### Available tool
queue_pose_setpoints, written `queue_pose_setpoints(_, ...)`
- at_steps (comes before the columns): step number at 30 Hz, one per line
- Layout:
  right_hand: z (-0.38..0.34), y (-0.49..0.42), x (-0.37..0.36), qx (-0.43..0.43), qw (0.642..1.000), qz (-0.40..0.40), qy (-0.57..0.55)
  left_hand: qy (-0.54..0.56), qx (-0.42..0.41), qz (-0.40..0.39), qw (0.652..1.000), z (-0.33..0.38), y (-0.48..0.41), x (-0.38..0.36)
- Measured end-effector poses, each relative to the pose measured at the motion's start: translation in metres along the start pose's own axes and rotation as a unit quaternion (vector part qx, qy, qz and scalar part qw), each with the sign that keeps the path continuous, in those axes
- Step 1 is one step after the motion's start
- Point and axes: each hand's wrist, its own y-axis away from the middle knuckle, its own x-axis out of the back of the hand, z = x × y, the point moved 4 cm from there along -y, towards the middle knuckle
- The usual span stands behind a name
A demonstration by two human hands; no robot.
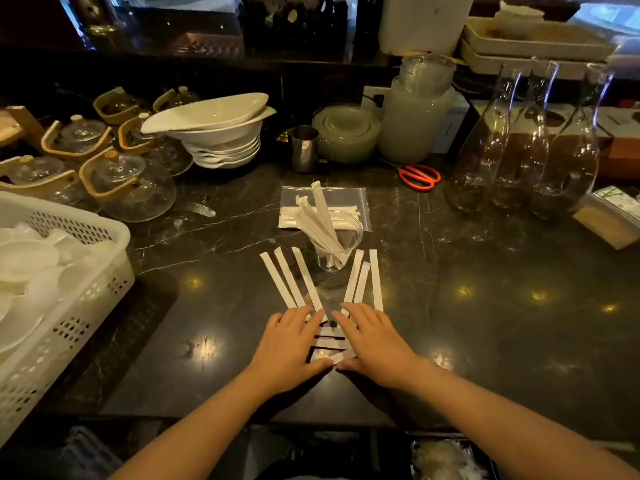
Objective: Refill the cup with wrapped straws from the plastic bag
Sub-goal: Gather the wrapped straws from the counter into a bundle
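Note:
A clear plastic cup [341, 252] stands on the dark marble counter and holds several white wrapped straws [320, 216] leaning left. Behind it lies a clear zip plastic bag [356, 199] with more wrapped straws inside. Several loose wrapped straws [289, 277] lie fanned on the counter in front of the cup, some at left, some at right [374, 280], and a few crosswise between my hands. My left hand [289, 344] and my right hand [372, 341] lie flat, fingers spread, pressing on the near ends of these straws. Neither hand grips anything.
A white perforated basket [104, 271] of lids stands at the left. Glass teapots [128, 181], stacked white bowls [221, 140], a steel jug [304, 148], red scissors [419, 176] and tall glass carafes [526, 150] ring the back and right.

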Motion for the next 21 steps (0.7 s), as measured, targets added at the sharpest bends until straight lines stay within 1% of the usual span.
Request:
queue_pose_setpoints(2,-0.004,-0.002,-0.001,0.016,1.000,-0.001,0.017,-0.009,-0.019,0.005,1.000,0.002,-0.002,-0.001)
queue_pose_setpoints(7,-0.008,-0.006,-0.001,0.031,0.999,0.007,0.041,-0.024,-0.032,0.025,0.999,0.004,-0.002,-0.002)
queue_pose_setpoints(9,-0.008,-0.006,0.001,0.033,0.998,0.011,0.047,-0.032,-0.049,0.045,0.997,0.006,0.000,0.003)
queue_pose_setpoints(12,-0.009,-0.007,0.000,0.042,0.997,0.015,0.066,-0.094,-0.083,0.071,0.990,0.014,0.003,0.010)
queue_pose_setpoints(16,-0.012,-0.004,-0.003,0.067,0.992,0.039,0.095,-0.149,-0.138,0.062,0.977,0.025,0.005,0.009)
queue_pose_setpoints(19,-0.017,0.001,-0.005,0.088,0.989,0.040,0.115,-0.195,-0.175,0.027,0.965,0.031,0.009,0.002)
queue_pose_setpoints(21,-0.019,0.004,-0.004,0.094,0.983,0.046,0.154,-0.194,-0.178,-0.002,0.965,0.033,0.010,0.001)
